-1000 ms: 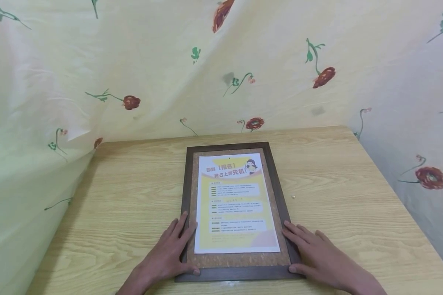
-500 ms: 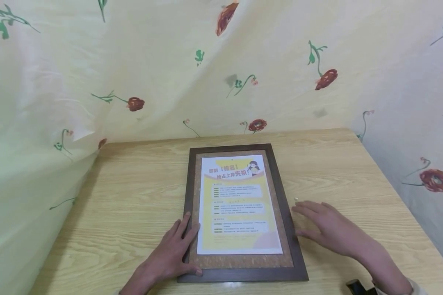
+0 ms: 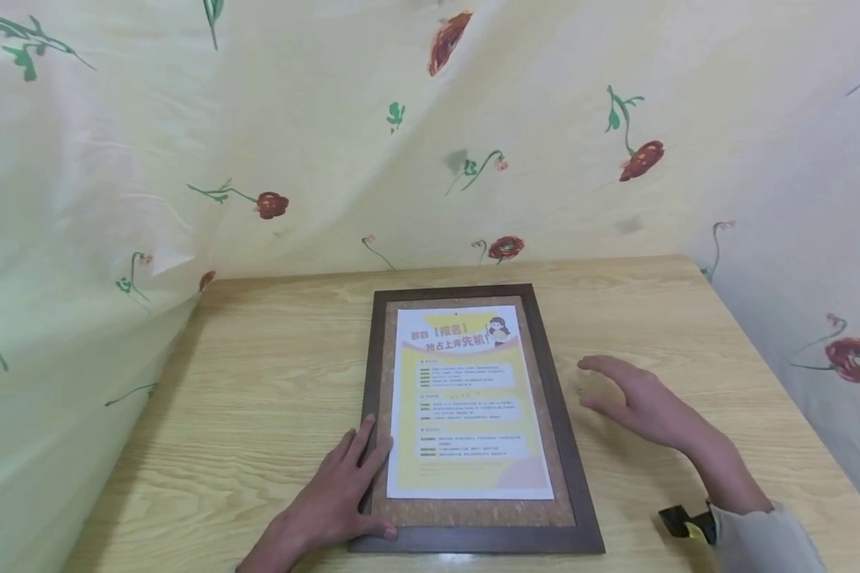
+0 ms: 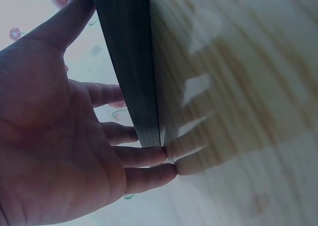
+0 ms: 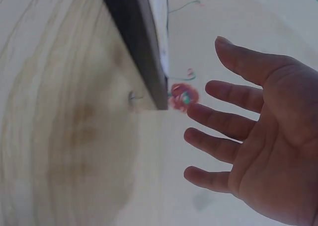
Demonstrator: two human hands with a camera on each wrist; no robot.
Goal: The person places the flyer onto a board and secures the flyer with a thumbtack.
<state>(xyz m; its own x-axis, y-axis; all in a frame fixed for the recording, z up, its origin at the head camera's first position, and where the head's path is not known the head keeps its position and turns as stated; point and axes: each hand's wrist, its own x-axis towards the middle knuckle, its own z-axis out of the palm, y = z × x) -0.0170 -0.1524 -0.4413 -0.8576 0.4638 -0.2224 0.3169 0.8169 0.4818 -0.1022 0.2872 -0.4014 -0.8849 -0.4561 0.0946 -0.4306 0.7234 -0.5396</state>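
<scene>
A dark-framed cork board (image 3: 473, 513) lies flat on the wooden table, carrying a printed yellow and white poster (image 3: 473, 469). A tiny dark dot marks the poster's top middle. My left hand (image 3: 340, 489) rests on the board's lower left corner, thumb on the bottom edge and fingers along the left side. In the left wrist view those fingers reach straight past the frame's side (image 4: 129, 62). My right hand (image 3: 638, 398) is right of the board, thumb and fingers spread apart and holding nothing. A tiny pale object (image 3: 581, 390) shows on the table between its thumb and forefinger.
Floral cloth (image 3: 330, 119) hangs behind the table and down both sides, meeting the far and side edges. Wood-grain tabletop (image 3: 272, 382) extends on both sides of the board. A black and yellow strap-like piece (image 3: 688, 524) sits at the right wrist by the sleeve.
My right hand has left the board's lower right edge and moved right and farther up the table, its thumb and fingers parting. My left hand has stayed on the board.
</scene>
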